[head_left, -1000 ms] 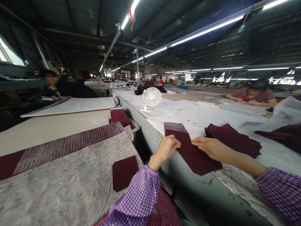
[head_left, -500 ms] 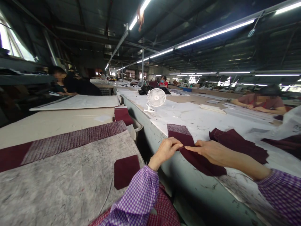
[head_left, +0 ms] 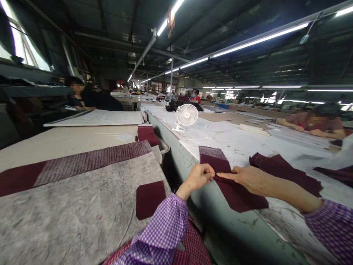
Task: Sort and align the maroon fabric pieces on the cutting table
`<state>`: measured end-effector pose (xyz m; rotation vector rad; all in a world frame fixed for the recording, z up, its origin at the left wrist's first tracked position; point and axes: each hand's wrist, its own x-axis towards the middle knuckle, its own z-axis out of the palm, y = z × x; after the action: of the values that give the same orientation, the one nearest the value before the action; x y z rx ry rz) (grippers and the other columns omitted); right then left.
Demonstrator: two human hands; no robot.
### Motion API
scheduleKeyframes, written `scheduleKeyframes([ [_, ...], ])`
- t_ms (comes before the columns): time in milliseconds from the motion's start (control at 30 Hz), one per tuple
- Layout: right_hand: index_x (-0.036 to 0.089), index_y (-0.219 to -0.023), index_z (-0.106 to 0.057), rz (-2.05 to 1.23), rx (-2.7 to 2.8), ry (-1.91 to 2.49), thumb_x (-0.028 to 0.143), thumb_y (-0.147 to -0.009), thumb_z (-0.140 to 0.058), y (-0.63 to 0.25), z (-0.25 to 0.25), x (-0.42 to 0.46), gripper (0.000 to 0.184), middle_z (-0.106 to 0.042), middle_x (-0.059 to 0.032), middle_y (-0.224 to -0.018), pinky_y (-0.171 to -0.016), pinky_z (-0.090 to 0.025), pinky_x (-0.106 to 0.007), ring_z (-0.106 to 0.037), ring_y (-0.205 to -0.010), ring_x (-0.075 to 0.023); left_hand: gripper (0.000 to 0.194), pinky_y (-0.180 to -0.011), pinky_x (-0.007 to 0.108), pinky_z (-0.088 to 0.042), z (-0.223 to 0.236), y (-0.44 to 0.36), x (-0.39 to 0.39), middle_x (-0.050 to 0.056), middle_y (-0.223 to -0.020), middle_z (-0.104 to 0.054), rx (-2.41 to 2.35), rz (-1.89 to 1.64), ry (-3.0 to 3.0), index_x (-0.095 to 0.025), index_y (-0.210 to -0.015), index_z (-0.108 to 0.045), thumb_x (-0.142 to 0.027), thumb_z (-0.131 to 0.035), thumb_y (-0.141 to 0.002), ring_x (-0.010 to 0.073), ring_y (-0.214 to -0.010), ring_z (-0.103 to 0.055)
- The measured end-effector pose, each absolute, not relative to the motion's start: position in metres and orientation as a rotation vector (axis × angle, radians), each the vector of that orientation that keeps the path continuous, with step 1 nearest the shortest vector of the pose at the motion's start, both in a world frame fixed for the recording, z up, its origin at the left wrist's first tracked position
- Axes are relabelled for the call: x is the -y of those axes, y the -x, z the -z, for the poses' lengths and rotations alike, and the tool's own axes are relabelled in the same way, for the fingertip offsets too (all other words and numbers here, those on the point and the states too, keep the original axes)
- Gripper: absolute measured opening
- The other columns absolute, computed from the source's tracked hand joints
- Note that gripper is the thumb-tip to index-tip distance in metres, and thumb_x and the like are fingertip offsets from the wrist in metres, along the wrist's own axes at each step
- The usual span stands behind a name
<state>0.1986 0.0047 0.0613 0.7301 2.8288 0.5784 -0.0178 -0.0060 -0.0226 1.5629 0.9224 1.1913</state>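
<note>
Two layers of maroon fabric lie at the near edge of the right-hand table: a rear stack (head_left: 212,159) with a speckled grey strip along its far end, and a front fabric piece (head_left: 237,197) that drapes over the edge. My left hand (head_left: 198,178) is closed in a pinch at the left border of the front piece, its fingertips pressed together. My right hand (head_left: 248,180) lies on the same piece, index finger stretched out towards the left fingertips, thumb apart from it. Its other fingers are mostly hidden.
Crumpled maroon fabric (head_left: 286,173) lies right of my right hand. A white clip fan (head_left: 186,115) stands on the table (head_left: 220,134). On the left table are a maroon patch (head_left: 150,200) and a row of overlapping pieces (head_left: 93,165). A gap separates the tables. Several people work farther off.
My left fingertips have drawn slightly back from my right index finger. The front fabric piece now hangs a little lower and flatter. The whole view has shifted slightly.
</note>
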Motion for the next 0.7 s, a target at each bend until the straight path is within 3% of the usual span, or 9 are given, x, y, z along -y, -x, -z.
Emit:
scheduleKeyframes([
  [100, 0.036, -0.138, -0.047, -0.62, -2.858, -0.678, -0.002, -0.077, -0.034, -0.197, -0.058, -0.007, 0.073, -0.052, 0.0006, -0.064, -0.047, -0.019, -0.026, -0.033, -0.042, -0.0086, 0.002, -0.05, 0.018, -0.04, 0.025, 0.018, 0.004, 0.0, -0.06, -0.06, -0.841, -1.171, -1.453, -0.012, -0.076, -0.056, -0.013, -0.058, -0.075, 0.0072, -0.049, -0.055],
  [233, 0.041, -0.138, -0.044, -0.694, -2.876, -0.671, -0.002, -0.076, -0.035, -0.196, -0.048, -0.007, 0.076, -0.052, 0.0012, -0.063, -0.048, -0.018, -0.028, -0.035, -0.043, -0.0095, 0.01, -0.046, 0.018, -0.04, 0.027, 0.018, 0.002, -0.001, -0.056, -0.06, -0.751, -1.17, -1.328, -0.014, -0.081, -0.049, -0.023, -0.054, -0.083, 0.009, -0.047, -0.057],
  [433, 0.037, -0.137, -0.047, -0.669, -2.81, -0.919, 0.015, -0.088, -0.039, -0.193, -0.05, -0.002, 0.054, -0.059, -0.0011, -0.065, -0.047, -0.023, -0.025, -0.048, -0.048, -0.0123, 0.03, -0.044, 0.018, -0.039, 0.028, 0.022, -0.001, 0.0, -0.059, -0.063, -0.73, -1.148, -1.315, -0.015, -0.082, -0.046, -0.044, -0.053, -0.086, 0.0089, -0.046, -0.057],
  [567, 0.032, -0.141, -0.043, -0.373, -2.877, -1.084, 0.037, -0.091, -0.044, -0.201, -0.056, -0.013, 0.05, -0.063, -0.0059, -0.09, -0.06, -0.042, -0.028, -0.062, -0.072, -0.0194, 0.032, -0.042, 0.017, -0.034, 0.028, 0.036, -0.006, -0.001, -0.059, -0.062, -0.823, -1.164, -1.328, -0.014, -0.08, -0.049, -0.045, -0.057, -0.083, 0.0074, -0.044, -0.054],
  [700, 0.022, -0.126, -0.057, 0.13, -2.883, -1.287, 0.051, -0.085, -0.05, -0.21, -0.054, -0.028, 0.051, -0.064, -0.0083, -0.093, -0.077, -0.048, -0.035, -0.062, -0.086, -0.0242, 0.027, -0.044, 0.018, -0.032, 0.03, 0.051, -0.011, -0.002, -0.058, -0.059, -0.938, -1.279, -1.328, -0.014, -0.075, -0.051, -0.04, -0.057, -0.083, 0.0057, -0.045, -0.049],
])
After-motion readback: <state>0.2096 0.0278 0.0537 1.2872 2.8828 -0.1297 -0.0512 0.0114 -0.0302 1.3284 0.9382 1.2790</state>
